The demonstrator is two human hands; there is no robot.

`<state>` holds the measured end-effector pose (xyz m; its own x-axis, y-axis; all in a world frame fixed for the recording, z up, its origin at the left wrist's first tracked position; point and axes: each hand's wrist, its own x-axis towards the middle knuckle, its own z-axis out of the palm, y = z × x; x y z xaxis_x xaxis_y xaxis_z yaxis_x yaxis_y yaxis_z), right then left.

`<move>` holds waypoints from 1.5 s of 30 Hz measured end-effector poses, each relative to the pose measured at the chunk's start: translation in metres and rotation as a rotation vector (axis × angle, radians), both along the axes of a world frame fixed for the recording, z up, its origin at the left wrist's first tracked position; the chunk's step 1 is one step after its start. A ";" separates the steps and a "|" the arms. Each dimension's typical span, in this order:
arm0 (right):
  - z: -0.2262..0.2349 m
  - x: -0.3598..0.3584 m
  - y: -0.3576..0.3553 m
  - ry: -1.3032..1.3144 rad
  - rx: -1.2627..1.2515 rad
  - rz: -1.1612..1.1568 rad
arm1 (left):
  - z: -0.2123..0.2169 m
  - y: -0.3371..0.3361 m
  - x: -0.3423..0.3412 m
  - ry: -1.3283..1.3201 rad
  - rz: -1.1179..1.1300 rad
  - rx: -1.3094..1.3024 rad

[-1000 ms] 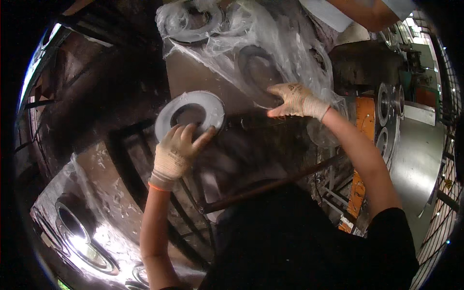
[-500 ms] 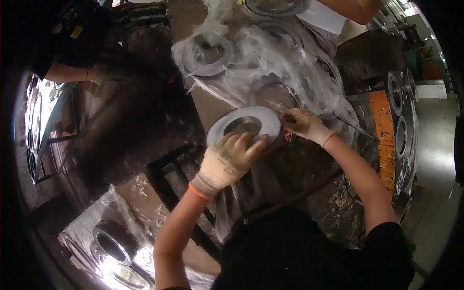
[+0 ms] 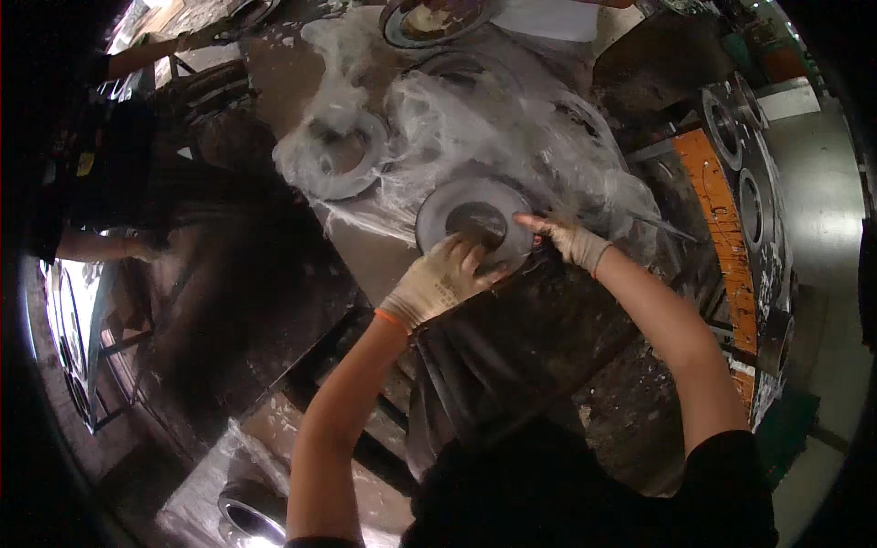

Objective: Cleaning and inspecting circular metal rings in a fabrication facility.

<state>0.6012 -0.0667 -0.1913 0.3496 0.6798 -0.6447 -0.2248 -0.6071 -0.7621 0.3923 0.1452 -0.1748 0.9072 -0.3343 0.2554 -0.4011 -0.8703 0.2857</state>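
Note:
A flat grey metal ring [image 3: 437,203] with a wide round hole is tilted in front of me, at the near end of the plastic-covered table. My left hand [image 3: 438,281], in a pale glove with an orange cuff, is closed on its near rim, fingers reaching into the hole and thumb on the outer edge. My right hand [image 3: 574,243], gloved with bare fingertips, grips the right edge of the same ring. One of its digits lies on the upper face; the others are partly hidden beside the rim.
Crumpled clear plastic film [image 3: 466,123] covers the table, with another ring [image 3: 361,173] under it. A round part [image 3: 429,32] lies at the far end. An orange board [image 3: 717,228] and more rings [image 3: 751,205] stand right. A person's forearm [image 3: 100,247] shows left.
The ring now faces me more squarely. My left fingers reach further into its hole, and my right digit has come onto its face. The whole view has shifted.

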 end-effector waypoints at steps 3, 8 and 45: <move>-0.012 -0.005 0.020 0.008 0.007 0.000 | -0.005 0.003 -0.006 -0.106 -0.001 0.240; -0.020 -0.012 0.051 0.016 0.036 0.099 | 0.000 0.004 -0.032 0.078 0.058 0.253; 0.050 -0.016 0.117 -1.004 0.355 0.794 | 0.000 0.046 -0.092 0.307 0.044 0.311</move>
